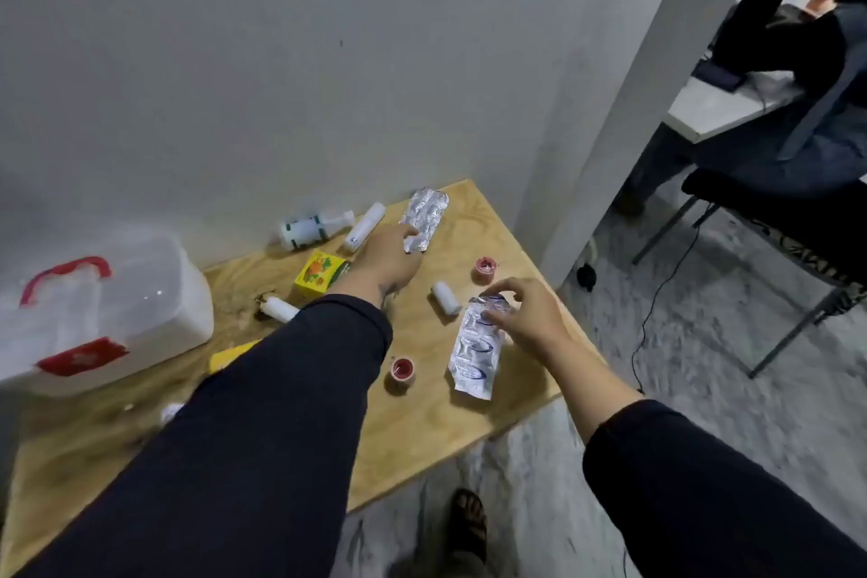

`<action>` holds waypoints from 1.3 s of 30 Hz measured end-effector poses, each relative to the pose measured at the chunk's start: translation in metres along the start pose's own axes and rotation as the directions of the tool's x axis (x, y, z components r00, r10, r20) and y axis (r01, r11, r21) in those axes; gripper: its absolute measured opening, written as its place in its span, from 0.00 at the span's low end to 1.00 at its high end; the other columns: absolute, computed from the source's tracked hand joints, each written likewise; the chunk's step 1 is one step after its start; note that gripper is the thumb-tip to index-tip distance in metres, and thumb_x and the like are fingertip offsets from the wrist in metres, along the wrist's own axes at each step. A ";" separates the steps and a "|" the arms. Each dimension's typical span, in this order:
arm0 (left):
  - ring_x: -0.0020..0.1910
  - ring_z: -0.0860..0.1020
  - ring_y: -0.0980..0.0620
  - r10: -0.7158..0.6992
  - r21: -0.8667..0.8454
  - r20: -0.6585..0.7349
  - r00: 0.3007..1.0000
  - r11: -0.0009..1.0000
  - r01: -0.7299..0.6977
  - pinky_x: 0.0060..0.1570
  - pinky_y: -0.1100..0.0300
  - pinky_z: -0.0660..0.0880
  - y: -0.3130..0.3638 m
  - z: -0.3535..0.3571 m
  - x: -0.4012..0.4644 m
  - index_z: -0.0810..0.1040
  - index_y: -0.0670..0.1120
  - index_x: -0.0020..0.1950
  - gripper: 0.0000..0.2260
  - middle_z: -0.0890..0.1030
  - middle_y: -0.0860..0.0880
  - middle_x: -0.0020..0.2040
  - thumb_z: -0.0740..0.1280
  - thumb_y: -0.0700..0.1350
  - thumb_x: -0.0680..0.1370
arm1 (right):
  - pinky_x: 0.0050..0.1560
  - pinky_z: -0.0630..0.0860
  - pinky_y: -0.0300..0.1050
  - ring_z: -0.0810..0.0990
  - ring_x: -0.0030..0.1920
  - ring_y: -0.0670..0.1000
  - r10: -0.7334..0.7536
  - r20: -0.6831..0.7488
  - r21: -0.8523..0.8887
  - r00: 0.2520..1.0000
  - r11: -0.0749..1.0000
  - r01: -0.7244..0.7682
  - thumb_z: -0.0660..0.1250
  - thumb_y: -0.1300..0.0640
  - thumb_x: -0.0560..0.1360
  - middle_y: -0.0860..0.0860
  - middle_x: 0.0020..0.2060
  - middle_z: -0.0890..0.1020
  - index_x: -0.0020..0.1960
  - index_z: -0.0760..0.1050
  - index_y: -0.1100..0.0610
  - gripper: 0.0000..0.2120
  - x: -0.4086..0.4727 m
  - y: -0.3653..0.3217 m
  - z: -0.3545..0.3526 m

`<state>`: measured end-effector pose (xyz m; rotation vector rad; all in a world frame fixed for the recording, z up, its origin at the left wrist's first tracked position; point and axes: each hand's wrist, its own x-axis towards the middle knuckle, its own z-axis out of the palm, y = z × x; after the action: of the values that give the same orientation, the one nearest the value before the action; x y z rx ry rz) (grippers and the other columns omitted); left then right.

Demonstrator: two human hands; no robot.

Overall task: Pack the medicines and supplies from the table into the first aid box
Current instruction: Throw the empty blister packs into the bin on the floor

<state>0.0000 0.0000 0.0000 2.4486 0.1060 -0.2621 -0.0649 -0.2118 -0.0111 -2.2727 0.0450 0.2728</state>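
My left hand (389, 263) reaches across the wooden table (422, 427), its fingers closed over the near end of a silver blister pack (427, 214) that lies by the wall. Nearer the table's right edge, my right hand (528, 319) pinches the far end of a second silver blister pack (474, 357), which still rests flat. At the left stands the translucent white first aid box (155, 296) with a red handle and red latch. Its lid looks shut.
Loose on the table are a white bottle with a green label (309, 230), a white tube (365, 225), a yellow carton (321, 272), a white roll (445, 303), two red tape rolls (486, 268) (402, 372) and a white stick (279, 309). A seated person (797, 61) is at the far right.
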 end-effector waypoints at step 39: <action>0.58 0.77 0.51 -0.305 -0.522 -0.386 0.870 0.850 0.067 0.53 0.66 0.71 -0.026 -0.080 -0.135 0.78 0.46 0.64 0.18 0.78 0.47 0.65 0.71 0.37 0.74 | 0.51 0.82 0.51 0.76 0.41 0.52 -0.134 0.096 0.084 0.986 0.988 0.126 0.69 0.71 0.68 0.58 0.42 0.80 0.53 0.82 0.59 0.16 -0.048 -0.131 -0.001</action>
<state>-0.1224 0.0692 0.0740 1.9327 0.5605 0.2465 -0.0954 -0.1293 0.0971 -2.1706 -0.1426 0.3114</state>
